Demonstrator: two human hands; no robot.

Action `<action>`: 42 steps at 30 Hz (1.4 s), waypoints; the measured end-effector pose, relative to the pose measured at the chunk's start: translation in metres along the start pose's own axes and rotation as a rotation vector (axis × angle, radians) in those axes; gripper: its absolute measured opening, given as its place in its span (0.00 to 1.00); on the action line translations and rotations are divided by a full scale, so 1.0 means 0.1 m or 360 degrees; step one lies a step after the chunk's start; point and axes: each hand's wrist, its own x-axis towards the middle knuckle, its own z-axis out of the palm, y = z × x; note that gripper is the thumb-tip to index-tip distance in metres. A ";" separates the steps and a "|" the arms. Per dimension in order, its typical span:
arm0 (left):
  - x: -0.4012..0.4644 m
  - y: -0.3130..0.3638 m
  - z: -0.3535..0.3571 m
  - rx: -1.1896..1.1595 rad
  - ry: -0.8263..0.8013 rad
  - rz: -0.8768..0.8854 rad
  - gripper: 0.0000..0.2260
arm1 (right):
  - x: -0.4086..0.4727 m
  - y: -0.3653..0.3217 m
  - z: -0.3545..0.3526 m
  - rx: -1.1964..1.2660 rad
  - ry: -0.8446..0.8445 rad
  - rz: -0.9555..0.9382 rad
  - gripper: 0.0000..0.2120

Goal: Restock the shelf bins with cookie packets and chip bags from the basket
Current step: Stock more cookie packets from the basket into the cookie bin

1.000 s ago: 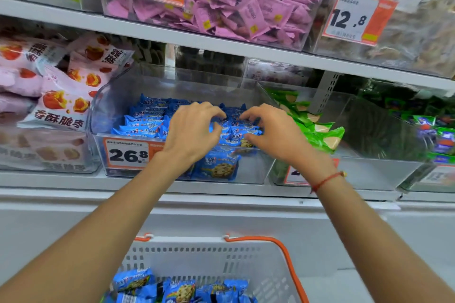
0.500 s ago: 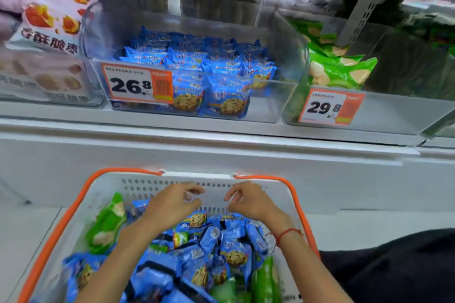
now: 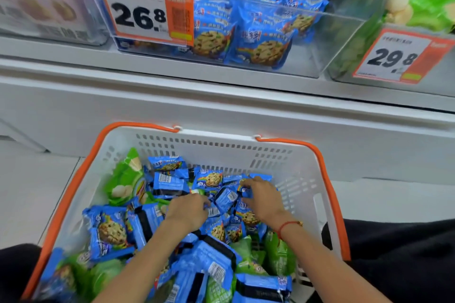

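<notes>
A white basket (image 3: 295,179) with orange handles sits in front of me, heaped with blue cookie packets (image 3: 108,231) and green chip bags (image 3: 125,179). My left hand (image 3: 188,211) reaches down into the pile, fingers curled around small blue packets at its tips. My right hand (image 3: 262,198) pinches a small blue cookie packet (image 3: 245,190) near the basket's far side. Above, a clear shelf bin (image 3: 332,39) tagged 26.8 holds blue cookie packets. To its right, a second bin (image 3: 349,56) tagged 29.8 holds green chip bags.
A white shelf ledge (image 3: 221,96) runs between the bins and the basket. A bin of pink-white packets (image 3: 44,7) stands at upper left. Dark trouser legs (image 3: 406,253) flank the basket on both sides. Pale floor shows at left.
Both hands left the cookie bin, dropped to the basket, and now dig into the blue packets. The view has tilted further down.
</notes>
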 end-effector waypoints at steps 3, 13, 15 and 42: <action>0.06 -0.05 0.05 -0.0250 -0.0053 -0.0039 0.12 | 0.03 -0.03 -0.07 0.0323 -0.0010 0.0107 0.18; -0.11 0.28 -0.63 -0.1910 0.0140 -0.0176 0.30 | -0.17 -0.59 -0.63 0.0738 0.0453 -0.0224 0.17; -0.19 0.31 -0.72 -0.2024 0.0246 -0.0159 0.27 | -0.21 -0.63 -0.70 0.0618 0.0473 -0.0361 0.20; -0.72 0.56 -1.89 -0.1683 0.1211 0.0795 0.09 | -0.57 -0.70 -2.32 0.1211 0.0826 -0.0679 0.17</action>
